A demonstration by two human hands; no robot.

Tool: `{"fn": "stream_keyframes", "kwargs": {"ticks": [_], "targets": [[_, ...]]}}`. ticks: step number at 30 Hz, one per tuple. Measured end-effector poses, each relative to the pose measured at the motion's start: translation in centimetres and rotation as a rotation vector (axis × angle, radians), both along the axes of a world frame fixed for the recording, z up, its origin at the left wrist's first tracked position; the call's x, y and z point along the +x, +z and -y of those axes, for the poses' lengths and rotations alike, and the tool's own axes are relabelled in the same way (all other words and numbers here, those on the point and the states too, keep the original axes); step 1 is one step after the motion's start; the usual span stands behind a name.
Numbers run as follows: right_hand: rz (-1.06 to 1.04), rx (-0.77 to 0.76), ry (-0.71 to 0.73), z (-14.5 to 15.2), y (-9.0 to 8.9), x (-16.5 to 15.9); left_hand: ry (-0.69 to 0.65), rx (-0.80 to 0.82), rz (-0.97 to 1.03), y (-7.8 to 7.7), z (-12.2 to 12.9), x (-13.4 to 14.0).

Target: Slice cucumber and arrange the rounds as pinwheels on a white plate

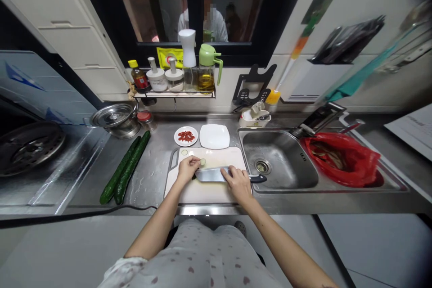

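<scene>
A steel bench [153, 173], streaked with wet, runs under a dark-framed window [194, 0], a sink [286, 153] sunk into it. Near its front edge lies a white board [202, 194]; over that, the right hand [239, 183] has its fingers closed about a broad, shiny, black-handled knife [209, 175]. The left hand's [187, 169] fingers pinch a thin, pale-green slice [203, 162].
</scene>
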State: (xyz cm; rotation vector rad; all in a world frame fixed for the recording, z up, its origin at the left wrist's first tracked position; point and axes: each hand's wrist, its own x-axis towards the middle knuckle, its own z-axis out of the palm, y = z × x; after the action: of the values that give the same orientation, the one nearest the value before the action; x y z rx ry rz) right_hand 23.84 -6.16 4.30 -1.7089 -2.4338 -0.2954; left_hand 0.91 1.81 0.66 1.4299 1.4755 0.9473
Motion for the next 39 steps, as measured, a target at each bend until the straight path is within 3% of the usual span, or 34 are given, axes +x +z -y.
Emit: {"fn": "stream_keyframes", "kwargs": {"ticks": [4, 9, 19, 30, 39], "targets": [[-0.015, -0.001, -0.023, 0.1, -0.7, 1.0, 0.238, -0.076, -0.069, -2.2, -2.1, -1.8], [-0.033, -0.002, -0.036, 0.0, -1.1, 1.4, 0.342, -0.165, -0.313, -3.3, -4.5, -3.8], [-0.047, -0.009, -0.051, -0.1, -1.4, 1.5, 0.243, -0.168, -0.598, -2.8, -6.8, -3.3], [-0.082, -0.075, -0.067, -0.1, -1.4, 1.7, 0.197, -0.009, -0.723, -2.8, -6.3, -3.2], [-0.098, -0.078, -0.079, 0.0, -1.6, 1.6, 0.225, -0.042, -0.817, -2.6, -5.9, -3.0]]}}
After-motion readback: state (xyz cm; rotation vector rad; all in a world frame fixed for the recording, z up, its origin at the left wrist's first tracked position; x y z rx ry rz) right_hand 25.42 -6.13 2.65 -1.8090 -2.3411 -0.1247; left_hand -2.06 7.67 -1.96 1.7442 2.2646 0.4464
